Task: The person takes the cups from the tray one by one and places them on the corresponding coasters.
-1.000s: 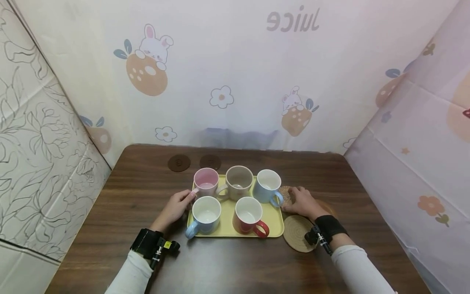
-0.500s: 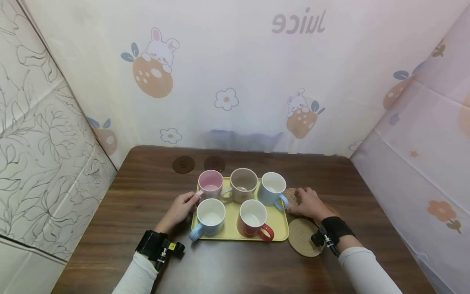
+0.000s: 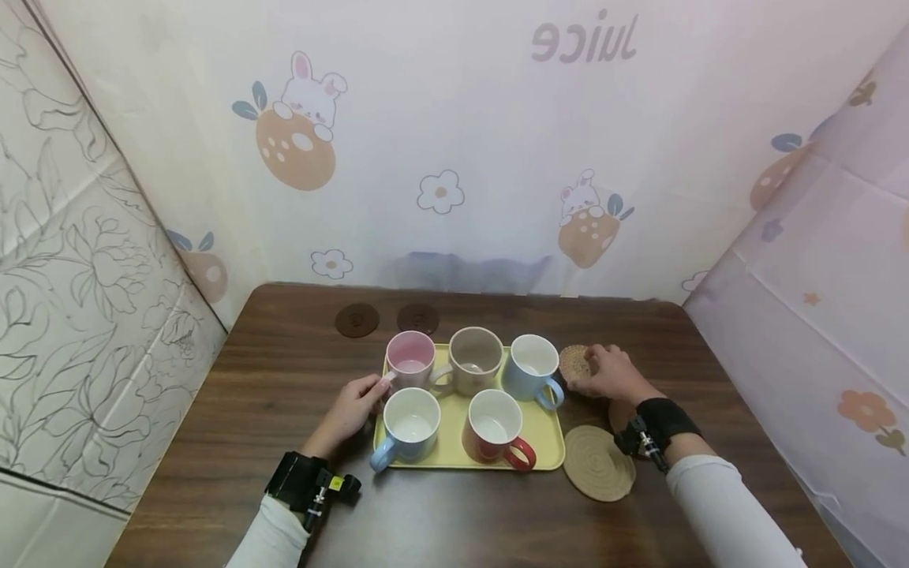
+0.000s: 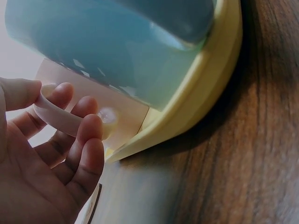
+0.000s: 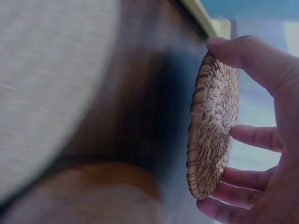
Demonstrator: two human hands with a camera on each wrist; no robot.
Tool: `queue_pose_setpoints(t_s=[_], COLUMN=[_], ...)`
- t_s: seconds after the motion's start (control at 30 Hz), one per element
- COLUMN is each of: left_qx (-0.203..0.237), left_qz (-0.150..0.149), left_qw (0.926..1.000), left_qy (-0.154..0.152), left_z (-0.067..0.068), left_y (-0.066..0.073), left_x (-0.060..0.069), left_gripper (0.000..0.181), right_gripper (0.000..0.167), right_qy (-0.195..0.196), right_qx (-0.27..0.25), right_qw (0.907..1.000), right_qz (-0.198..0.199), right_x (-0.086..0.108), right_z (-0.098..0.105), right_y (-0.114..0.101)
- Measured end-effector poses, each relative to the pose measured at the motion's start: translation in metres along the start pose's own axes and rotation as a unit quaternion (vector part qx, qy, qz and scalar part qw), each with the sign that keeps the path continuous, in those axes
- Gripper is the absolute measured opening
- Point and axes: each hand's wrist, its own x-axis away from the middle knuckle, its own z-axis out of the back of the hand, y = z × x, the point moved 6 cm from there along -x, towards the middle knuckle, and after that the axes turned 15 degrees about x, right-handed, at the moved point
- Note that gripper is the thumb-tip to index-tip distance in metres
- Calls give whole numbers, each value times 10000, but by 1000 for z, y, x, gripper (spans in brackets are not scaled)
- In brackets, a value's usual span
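My left hand [image 3: 353, 406] pinches the handle of the pink mug [image 3: 410, 368], which stands at the back left of the yellow tray [image 3: 454, 442]. In the left wrist view the thumb and fingers close around that pale pink handle [image 4: 58, 116]. My right hand [image 3: 616, 374] holds a small round woven coaster [image 3: 574, 363] to the right of the tray. Seen from the right wrist, thumb and fingers grip the edges of the woven coaster [image 5: 212, 126], which appears raised above the tabletop.
Also on the tray are a taupe mug [image 3: 474, 371], two light blue mugs, one back right [image 3: 527, 383] and one front left [image 3: 410, 442], and a red mug [image 3: 490, 443]. A beige round mat [image 3: 600, 465] lies right of the tray. Two dark discs lie at the back left.
My right hand has moved slightly right with the woven coaster, away from the tray. The left hand stays at the pink mug's handle. The head view has shifted a little.
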Motion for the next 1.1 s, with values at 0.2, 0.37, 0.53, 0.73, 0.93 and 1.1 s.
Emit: queue_pose_setpoints(t_s=[0.2, 0.37, 0.53, 0.73, 0.93, 1.1], left_qx=[56, 62, 90, 43, 10, 25], left_qz=[-81, -66, -93, -135, -122, -184], left_qw=[9999, 10000, 9999, 9999, 9999, 9997], left_qy=[48, 30, 7, 46, -12, -125], left_z=[1, 1, 0, -1, -6, -10], left_y=[0, -2, -1, -2, -3, 0], left_x=[4, 6, 10, 8, 2, 2], left_gripper=[31, 31, 32, 32, 32, 35], right_gripper=[79, 82, 83, 80, 79, 78], right_qy=[-59, 1, 163, 336, 112, -86], right_qx=[-41, -3, 102, 87, 78, 90], right_qw=[10000, 9999, 9987, 9955, 9942, 9930], right_qz=[-7, 119, 482, 885, 1067, 1175], right_x=[-21, -43, -68, -97, -118, -132], right_z=[30, 60, 93, 114, 112, 105], right_y=[-3, -19, -53, -96, -130, -151])
